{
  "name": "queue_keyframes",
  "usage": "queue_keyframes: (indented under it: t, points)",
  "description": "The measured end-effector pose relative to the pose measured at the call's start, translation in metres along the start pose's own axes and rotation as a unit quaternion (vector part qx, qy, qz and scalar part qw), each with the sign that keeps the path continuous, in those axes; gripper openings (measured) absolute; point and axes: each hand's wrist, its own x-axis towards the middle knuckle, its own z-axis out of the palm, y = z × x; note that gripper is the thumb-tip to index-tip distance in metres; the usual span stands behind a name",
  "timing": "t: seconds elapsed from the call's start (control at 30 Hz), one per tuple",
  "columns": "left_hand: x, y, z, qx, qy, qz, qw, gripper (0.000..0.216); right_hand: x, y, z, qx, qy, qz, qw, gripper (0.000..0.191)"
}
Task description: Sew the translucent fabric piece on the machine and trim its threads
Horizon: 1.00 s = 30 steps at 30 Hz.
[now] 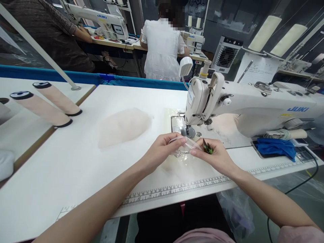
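Just in front of the needle of a white sewing machine [199, 98], a small piece of sheer pale fabric [190, 143] is stretched between my two hands. My left hand [168, 145] pinches its left end between thumb and fingers. The other end is pinched by my right hand [212, 153], which also has green-handled thread snips [207, 147] tucked in its fingers, blades pointing up. Under the fabric lie the metal needle plate [178, 124] and a shiny clear sheet on the table. Further left, a thin beige fabric piece [124, 128] lies flat.
Two peach thread cones [44, 108] lie at the left by a pole. A blue cloth [275, 148] rests on a phone at the right, near a cream spool [298, 134]. A printed ruler [177, 190] runs along the front edge. Two people sit at machines beyond.
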Motion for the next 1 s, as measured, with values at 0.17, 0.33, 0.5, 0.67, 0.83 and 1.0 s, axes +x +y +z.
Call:
queue_keyframes:
  t: [0.17,0.33,0.5,0.67,0.83,1.0]
  points:
    - [0.001,-0.002,-0.003,0.006,-0.013,0.004,1.000,0.024,-0.001,0.004,0.001,0.014,-0.001,0.007,1.000,0.026]
    - [0.003,0.000,-0.004,-0.009,0.012,0.005,1.000,0.020,-0.003,0.009,0.001,0.016,-0.005,0.009,1.000,0.030]
    - [0.004,-0.002,-0.007,-0.031,0.014,-0.038,0.999,0.026,-0.004,0.011,0.004,0.004,0.002,0.021,1.000,0.033]
    - [0.004,-0.008,-0.012,-0.031,-0.014,-0.063,0.997,0.030,-0.003,0.015,0.006,0.013,0.003,0.046,0.999,0.034]
    - [0.006,-0.011,-0.014,-0.036,-0.010,-0.072,0.997,0.029,-0.003,0.019,0.007,0.023,-0.004,0.061,0.998,0.031]
    - [0.006,-0.010,-0.014,-0.043,-0.010,-0.079,0.996,0.028,-0.003,0.019,0.006,0.023,-0.013,0.068,0.997,0.028]
